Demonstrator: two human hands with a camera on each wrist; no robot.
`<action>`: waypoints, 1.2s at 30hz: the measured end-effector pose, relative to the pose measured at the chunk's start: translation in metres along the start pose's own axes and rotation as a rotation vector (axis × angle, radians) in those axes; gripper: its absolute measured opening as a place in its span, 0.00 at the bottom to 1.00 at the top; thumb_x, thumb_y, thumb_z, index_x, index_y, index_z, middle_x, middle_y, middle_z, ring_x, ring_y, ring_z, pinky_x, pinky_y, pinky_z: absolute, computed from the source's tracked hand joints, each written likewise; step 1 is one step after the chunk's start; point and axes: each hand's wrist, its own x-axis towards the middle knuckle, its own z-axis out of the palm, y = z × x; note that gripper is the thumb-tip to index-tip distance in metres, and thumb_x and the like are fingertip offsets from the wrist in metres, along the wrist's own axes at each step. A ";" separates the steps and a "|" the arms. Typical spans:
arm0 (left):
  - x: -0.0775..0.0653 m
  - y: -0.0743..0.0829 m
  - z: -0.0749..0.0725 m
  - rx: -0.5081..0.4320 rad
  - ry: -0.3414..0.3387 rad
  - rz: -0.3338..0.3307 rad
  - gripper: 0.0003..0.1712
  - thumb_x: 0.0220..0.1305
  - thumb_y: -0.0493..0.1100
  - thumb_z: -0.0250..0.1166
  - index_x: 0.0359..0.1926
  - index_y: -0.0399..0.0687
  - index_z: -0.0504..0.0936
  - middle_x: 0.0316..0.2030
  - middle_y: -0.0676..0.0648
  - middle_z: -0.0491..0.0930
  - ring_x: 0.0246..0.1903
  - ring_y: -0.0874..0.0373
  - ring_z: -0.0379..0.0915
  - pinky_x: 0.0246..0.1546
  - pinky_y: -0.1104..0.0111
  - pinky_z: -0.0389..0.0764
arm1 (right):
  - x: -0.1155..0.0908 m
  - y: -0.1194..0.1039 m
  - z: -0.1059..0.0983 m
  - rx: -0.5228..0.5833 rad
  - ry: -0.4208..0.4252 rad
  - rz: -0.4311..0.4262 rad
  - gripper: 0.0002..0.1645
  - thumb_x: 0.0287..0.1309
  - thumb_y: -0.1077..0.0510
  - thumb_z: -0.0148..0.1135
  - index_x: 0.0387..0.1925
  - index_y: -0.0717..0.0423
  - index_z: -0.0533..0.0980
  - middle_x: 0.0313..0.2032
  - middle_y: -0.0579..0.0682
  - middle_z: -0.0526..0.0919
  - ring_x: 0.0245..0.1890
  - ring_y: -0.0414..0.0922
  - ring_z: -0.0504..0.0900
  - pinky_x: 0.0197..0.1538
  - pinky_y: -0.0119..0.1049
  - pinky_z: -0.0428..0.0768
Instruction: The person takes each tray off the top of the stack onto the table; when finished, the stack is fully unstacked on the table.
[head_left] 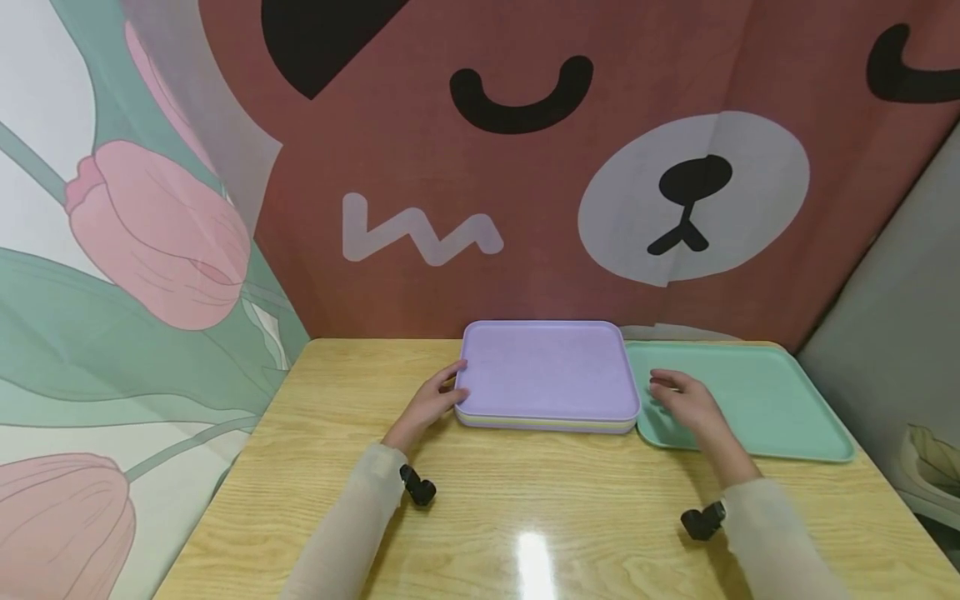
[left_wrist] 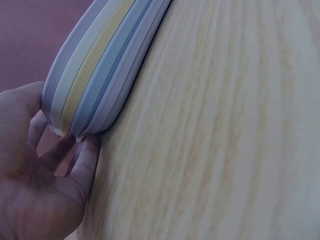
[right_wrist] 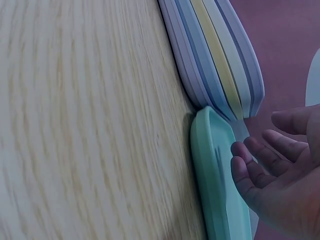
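Note:
A stack of several trays [head_left: 547,371] lies on the table, with lilac on top and pale green, yellow, blue and pinkish rims [left_wrist: 107,65] below. My left hand [head_left: 429,407] touches the stack's left end, thumb near the upper rim and the other fingers against the side. To the right, a mint-green tray [head_left: 750,400] lies flat beside the stack. Over its left part hovers my right hand [head_left: 688,404], fingers loosely bent, apart from the stack and holding nothing. In the right wrist view, a gap shows between those fingertips and the stack's corner.
The wood-grain table [head_left: 465,508] extends in front of the trays. Behind it hangs a brown curtain [head_left: 540,275] with a bear drawing, and a flowered curtain [head_left: 150,375] at left. A grey surface [head_left: 907,275] stands at right.

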 end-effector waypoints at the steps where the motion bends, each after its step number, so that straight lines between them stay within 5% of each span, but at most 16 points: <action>1: 0.000 0.000 0.000 -0.003 0.001 0.003 0.34 0.69 0.45 0.66 0.74 0.61 0.69 0.74 0.43 0.64 0.68 0.40 0.66 0.63 0.48 0.72 | 0.000 -0.001 0.002 0.002 0.002 -0.001 0.33 0.78 0.52 0.49 0.74 0.68 0.59 0.69 0.70 0.67 0.64 0.64 0.72 0.61 0.53 0.77; 8: 0.000 -0.001 0.001 0.003 0.007 0.004 0.34 0.69 0.45 0.66 0.74 0.61 0.69 0.74 0.42 0.64 0.68 0.39 0.66 0.64 0.47 0.71 | 0.004 -0.006 0.014 -0.007 0.025 -0.020 0.32 0.77 0.53 0.50 0.72 0.70 0.62 0.67 0.70 0.70 0.62 0.63 0.75 0.59 0.46 0.78; 29: 0.000 -0.001 0.001 -0.017 -0.001 -0.018 0.35 0.68 0.46 0.67 0.74 0.63 0.69 0.75 0.45 0.63 0.68 0.41 0.65 0.65 0.48 0.70 | 0.010 -0.013 0.031 -0.020 0.044 0.040 0.34 0.74 0.54 0.54 0.72 0.69 0.62 0.67 0.70 0.69 0.66 0.65 0.69 0.63 0.55 0.73; 36: -0.001 -0.001 0.002 -0.006 0.006 -0.019 0.35 0.68 0.47 0.67 0.74 0.63 0.69 0.75 0.44 0.63 0.66 0.42 0.67 0.60 0.51 0.75 | 0.010 -0.012 0.034 -0.036 0.098 0.025 0.32 0.72 0.57 0.55 0.71 0.70 0.64 0.66 0.70 0.71 0.61 0.63 0.76 0.58 0.50 0.78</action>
